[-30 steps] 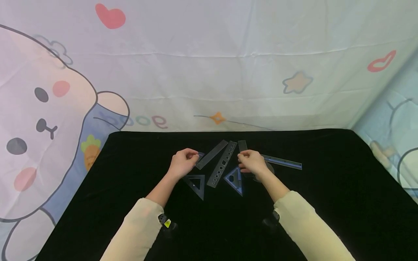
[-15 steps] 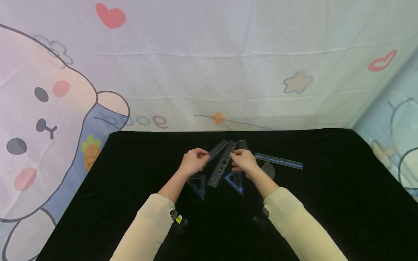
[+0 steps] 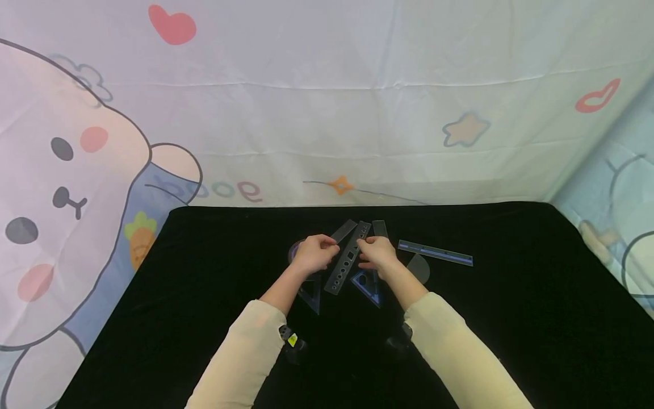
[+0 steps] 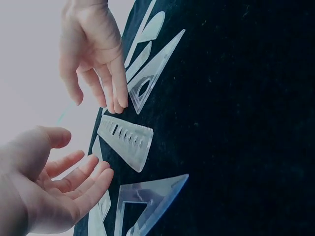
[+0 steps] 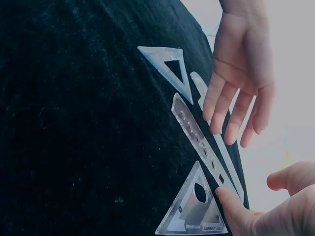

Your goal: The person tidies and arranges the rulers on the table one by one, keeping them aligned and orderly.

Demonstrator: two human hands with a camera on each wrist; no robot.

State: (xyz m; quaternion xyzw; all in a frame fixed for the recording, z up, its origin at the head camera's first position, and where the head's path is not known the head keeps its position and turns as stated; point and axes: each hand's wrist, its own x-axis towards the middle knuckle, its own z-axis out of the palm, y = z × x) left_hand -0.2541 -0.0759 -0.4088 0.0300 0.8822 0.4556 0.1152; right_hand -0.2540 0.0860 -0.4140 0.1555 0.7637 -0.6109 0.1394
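Note:
Above a spread of clear drawing tools, my left hand (image 3: 315, 254) hovers with loosely bent fingers and nothing in them. It partly covers a plain ruler (image 3: 343, 230) and a clear set square (image 3: 310, 295); a curved bluish piece (image 3: 293, 250) peeks out behind it. My right hand (image 3: 377, 254), likewise holding nothing, faces it across the stencil ruler (image 3: 347, 258), which has a row of cut-out shapes. Whether its fingertips touch that ruler I cannot tell. Just below the right hand lies a blue-edged set square (image 5: 194, 206) with a rounded hole.
Right of the right hand lie a ruler with a blue stripe (image 3: 435, 253) and a clear protractor (image 3: 420, 268). Another ruler (image 3: 380, 228) shows behind that hand. Everything rests on a black cloth (image 3: 511, 318), with a printed curtain (image 3: 327, 113) hanging behind.
My left hand has moved right over the plain ruler, uncovering the curved piece. The right hand has shifted left, uncovering the protractor and more of the blue-striped ruler. The tools look unmoved.

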